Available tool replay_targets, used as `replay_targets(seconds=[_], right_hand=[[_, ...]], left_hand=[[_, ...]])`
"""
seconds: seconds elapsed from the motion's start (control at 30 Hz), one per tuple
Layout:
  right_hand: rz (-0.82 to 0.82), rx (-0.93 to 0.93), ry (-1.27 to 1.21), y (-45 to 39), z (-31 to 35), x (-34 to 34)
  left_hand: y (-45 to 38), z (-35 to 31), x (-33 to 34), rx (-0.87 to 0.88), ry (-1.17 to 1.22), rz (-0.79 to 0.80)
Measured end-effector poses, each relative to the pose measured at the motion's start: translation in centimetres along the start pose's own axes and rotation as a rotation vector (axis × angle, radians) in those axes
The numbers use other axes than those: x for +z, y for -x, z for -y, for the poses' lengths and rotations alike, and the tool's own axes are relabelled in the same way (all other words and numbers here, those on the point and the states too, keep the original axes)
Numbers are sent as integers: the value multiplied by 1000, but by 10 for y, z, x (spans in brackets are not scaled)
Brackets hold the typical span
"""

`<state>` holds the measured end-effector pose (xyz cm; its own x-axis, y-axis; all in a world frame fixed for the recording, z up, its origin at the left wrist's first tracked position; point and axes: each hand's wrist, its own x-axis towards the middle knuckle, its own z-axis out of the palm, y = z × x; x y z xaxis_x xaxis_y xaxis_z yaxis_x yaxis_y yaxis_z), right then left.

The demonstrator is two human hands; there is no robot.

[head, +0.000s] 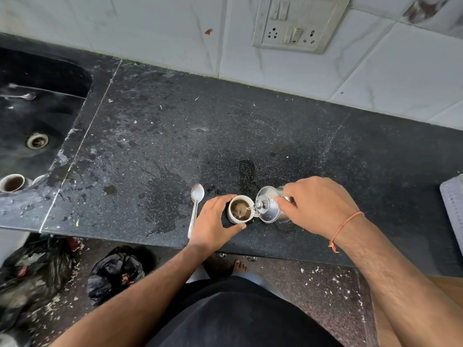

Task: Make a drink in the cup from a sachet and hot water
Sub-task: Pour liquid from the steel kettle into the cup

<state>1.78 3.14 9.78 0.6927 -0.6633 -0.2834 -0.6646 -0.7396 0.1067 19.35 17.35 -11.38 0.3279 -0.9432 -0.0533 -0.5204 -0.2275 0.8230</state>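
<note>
While water pours, speckled black counter (225,126), sink (37,116) leftward, tiled wall (162,28)

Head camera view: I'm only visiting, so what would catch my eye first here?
Near the front edge of the dark counter, the right hand tips a shiny steel kettle so water streams into a white cup of brown drink, while the left hand cups it. A spoon lies just left of that hand, and another cup sits in the sink at far left.
</note>
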Motion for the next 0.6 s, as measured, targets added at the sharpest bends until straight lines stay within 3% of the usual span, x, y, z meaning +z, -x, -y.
replay_targets(seconds=[0.6], right_hand=[[6, -28, 42, 2, 2, -8]], left_hand=[[-1, 2, 1, 7, 4, -5]])
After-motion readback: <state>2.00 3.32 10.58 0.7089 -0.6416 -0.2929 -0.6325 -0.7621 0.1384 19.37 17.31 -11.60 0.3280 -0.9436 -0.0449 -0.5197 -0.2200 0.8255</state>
